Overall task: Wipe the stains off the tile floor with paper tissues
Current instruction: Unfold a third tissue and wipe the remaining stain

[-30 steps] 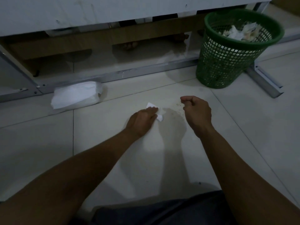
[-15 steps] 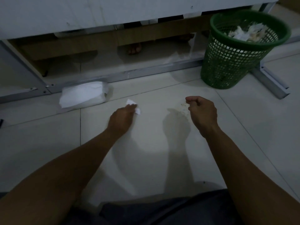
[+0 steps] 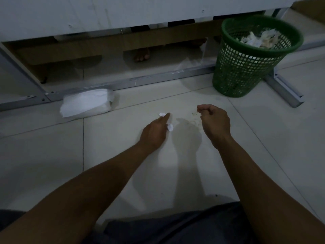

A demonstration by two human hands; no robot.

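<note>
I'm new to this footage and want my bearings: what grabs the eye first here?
The green mesh wastebasket at upper right, full of crumpled tissues, stands out most. Mid-floor, the left hand presses a white paper tissue to the tile, beside brownish stains under the curled right hand. A white tissue pack lies at left.

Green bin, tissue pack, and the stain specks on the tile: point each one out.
green bin [image 3: 246, 67], head view, on its mesh wall.
tissue pack [image 3: 86, 103], head view, middle of its wrapper.
stain specks [image 3: 194, 118], head view, specks beside the right hand.
</note>
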